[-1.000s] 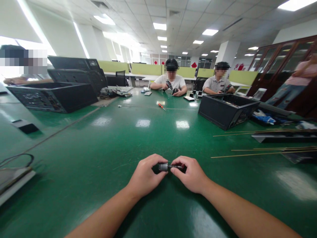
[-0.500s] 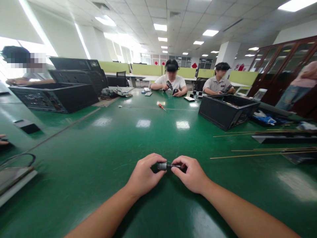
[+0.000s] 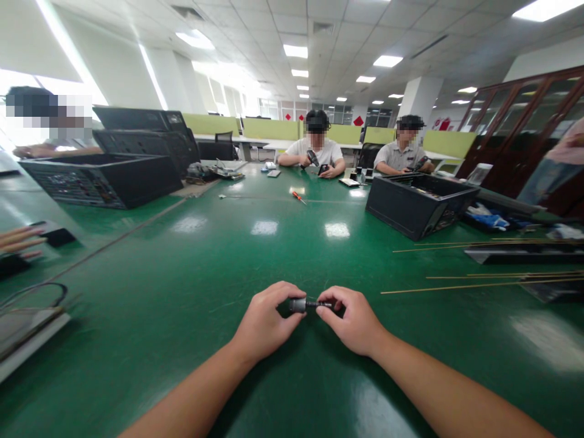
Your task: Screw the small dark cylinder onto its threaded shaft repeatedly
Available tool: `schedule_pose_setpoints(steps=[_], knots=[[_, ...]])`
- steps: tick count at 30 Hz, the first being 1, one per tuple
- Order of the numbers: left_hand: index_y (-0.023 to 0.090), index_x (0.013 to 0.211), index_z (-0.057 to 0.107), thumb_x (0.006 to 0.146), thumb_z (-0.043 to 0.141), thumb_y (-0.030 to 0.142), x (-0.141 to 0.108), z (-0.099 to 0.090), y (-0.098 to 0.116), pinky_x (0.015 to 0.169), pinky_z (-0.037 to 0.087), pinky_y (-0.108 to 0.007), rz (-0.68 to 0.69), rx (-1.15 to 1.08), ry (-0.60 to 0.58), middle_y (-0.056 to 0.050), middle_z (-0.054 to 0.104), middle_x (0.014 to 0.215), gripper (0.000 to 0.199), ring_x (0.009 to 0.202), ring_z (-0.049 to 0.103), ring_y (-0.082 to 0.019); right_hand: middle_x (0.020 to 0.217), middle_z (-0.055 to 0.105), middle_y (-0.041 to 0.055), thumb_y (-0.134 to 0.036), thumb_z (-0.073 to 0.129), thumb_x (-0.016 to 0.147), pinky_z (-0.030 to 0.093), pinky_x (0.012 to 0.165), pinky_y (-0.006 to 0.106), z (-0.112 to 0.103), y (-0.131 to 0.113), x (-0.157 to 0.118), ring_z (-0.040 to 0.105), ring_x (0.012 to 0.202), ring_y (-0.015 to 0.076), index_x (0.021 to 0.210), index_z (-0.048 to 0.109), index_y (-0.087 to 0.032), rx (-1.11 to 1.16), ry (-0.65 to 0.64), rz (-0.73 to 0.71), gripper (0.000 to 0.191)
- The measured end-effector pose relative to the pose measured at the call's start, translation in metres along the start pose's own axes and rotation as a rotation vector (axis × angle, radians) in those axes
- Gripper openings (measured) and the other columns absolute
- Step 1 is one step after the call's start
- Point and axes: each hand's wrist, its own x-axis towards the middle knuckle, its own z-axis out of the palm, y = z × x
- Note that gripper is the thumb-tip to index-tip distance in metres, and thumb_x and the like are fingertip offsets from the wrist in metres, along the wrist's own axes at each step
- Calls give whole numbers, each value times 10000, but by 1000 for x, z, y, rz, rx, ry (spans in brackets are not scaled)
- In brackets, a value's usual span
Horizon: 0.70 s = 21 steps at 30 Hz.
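Between my two hands, just above the green table (image 3: 201, 274), lies a small dark metal part with a thick grey cylinder (image 3: 298, 305) at its left end and a thin dark shaft (image 3: 312, 305) to the right. My left hand (image 3: 269, 319) pinches the cylinder between thumb and fingers. The right end of the shaft is gripped by the thumb and fingertips of my right hand (image 3: 353, 319), which partly hide it. The part is held roughly level.
Open black computer cases (image 3: 410, 210) stand at the right and far left. An orange screwdriver (image 3: 298, 197) lies mid-table. Thin rods (image 3: 447, 288) reach in from the right. Two people (image 3: 314, 149) sit opposite. Another person's hand (image 3: 20, 240) is at the left edge.
My hands and the metal part have barely moved. At the left edge, another person's hand has come further into view with its fingers spread. The standing person at the right has shifted slightly right.
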Motion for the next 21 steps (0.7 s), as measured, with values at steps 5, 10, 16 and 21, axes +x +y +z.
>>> schedule_pose_setpoints(steps=[5,10,16,21], knots=[[226,966,677,771,708,94,0,0,0,826,497,-271,6,-9,5,1,699,951,237,898,653,-153,804,696,3,-209,657,835,429,665,264,0,0,1,602,726,154,887,715,-207,-9,-10,4,78],[228,964,676,756,704,66,1,-1,-1,828,496,-268,10,-12,12,11,698,944,265,891,654,-146,804,692,3,-212,647,843,423,665,265,0,-1,1,598,724,153,892,713,-207,-17,-7,6,82],[229,965,679,763,698,71,1,-1,-1,829,500,-279,10,-6,14,8,701,943,257,890,657,-151,799,689,3,-222,648,843,425,664,265,-1,-1,0,600,723,155,882,709,-209,-9,-5,10,73],[228,963,682,763,704,86,2,-1,-2,825,505,-285,12,-1,25,1,702,945,246,889,658,-157,794,687,1,-223,647,841,421,657,265,-2,-1,0,594,715,153,891,710,-211,-14,-6,14,81]])
